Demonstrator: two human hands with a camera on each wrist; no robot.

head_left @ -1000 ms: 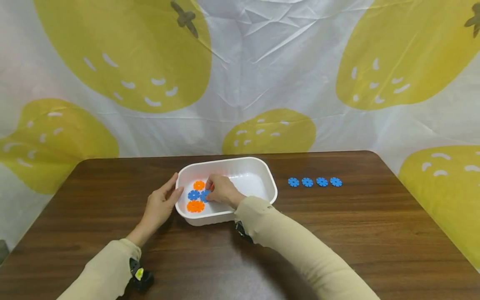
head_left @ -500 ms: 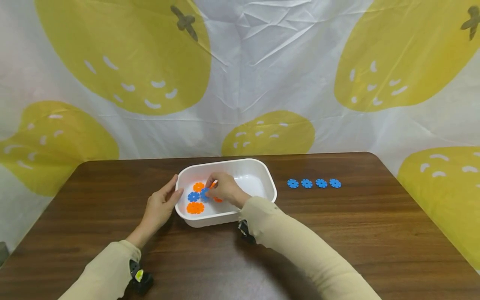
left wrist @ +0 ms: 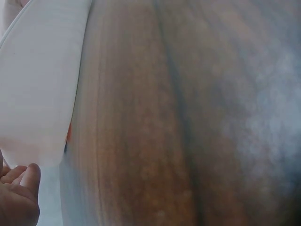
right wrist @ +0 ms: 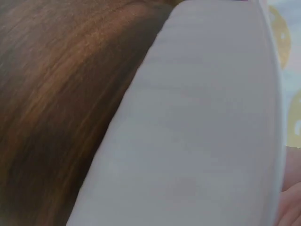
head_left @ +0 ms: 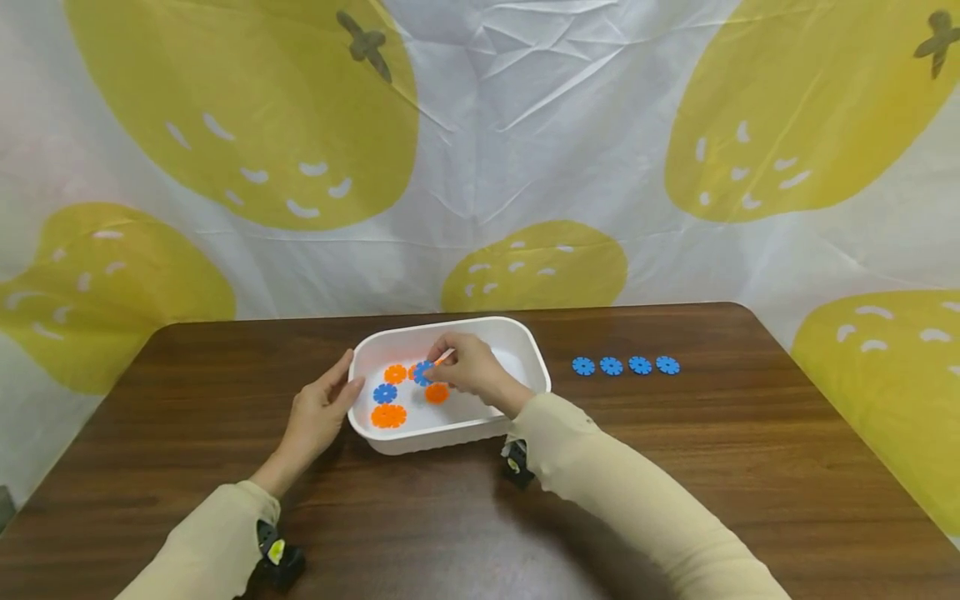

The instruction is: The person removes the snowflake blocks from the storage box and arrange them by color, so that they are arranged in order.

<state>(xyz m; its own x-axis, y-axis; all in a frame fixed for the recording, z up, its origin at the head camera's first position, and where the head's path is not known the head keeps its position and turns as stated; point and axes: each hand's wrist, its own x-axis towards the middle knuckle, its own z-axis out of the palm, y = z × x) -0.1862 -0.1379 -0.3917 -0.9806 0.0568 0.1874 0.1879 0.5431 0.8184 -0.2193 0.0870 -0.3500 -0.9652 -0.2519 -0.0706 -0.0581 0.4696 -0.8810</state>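
In the head view, a white plastic tub [head_left: 450,435] holds several orange and blue notched snowflake discs. My right hand [head_left: 472,367] reaches over it, thumb and fingertips pinching a blue snowflake disc [head_left: 423,372]. A bit of orange shows between those fingers. Below them lies an orange disc [head_left: 437,393]; farther left are another orange disc [head_left: 395,374], a blue one [head_left: 386,393] and overlapping orange ones [head_left: 388,416]. My left hand [head_left: 318,408] rests against the tub's left end, fingers extended, fingertips and thumb at the rim. The left wrist view shows its fingers [left wrist: 31,181] beside the tub wall.
Several blue snowflake discs [head_left: 611,367] lie in a row on the brown wooden table [head_left: 405,525], right of the tub. Behind the table hangs a white cloth [head_left: 480,167] printed with yellow fruit. Each wrist wears a black camera [head_left: 281,567].
My right hand has lifted the blue disc and moved right with it, uncovering an orange disc beneath. My left hand stays against the tub; the row on the table is unchanged.
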